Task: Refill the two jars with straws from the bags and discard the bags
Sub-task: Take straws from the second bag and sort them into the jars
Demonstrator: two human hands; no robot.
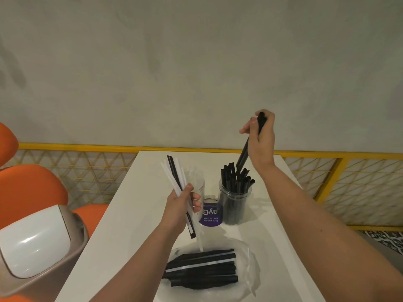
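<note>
Head: purple label beside black-straw jar: "Let's keep our pantries clean".

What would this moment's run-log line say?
left hand: grips white straws | right hand: holds black straws over black-straw jar | bag: on table, not empty | stage: refilling, bag not discarded

My white tabletop carries a clear jar packed with black straws. A second clear jar stands to its left, with a purple printed disc between them. Nearest me, a clear bag of dark straws lies flat.
</note>
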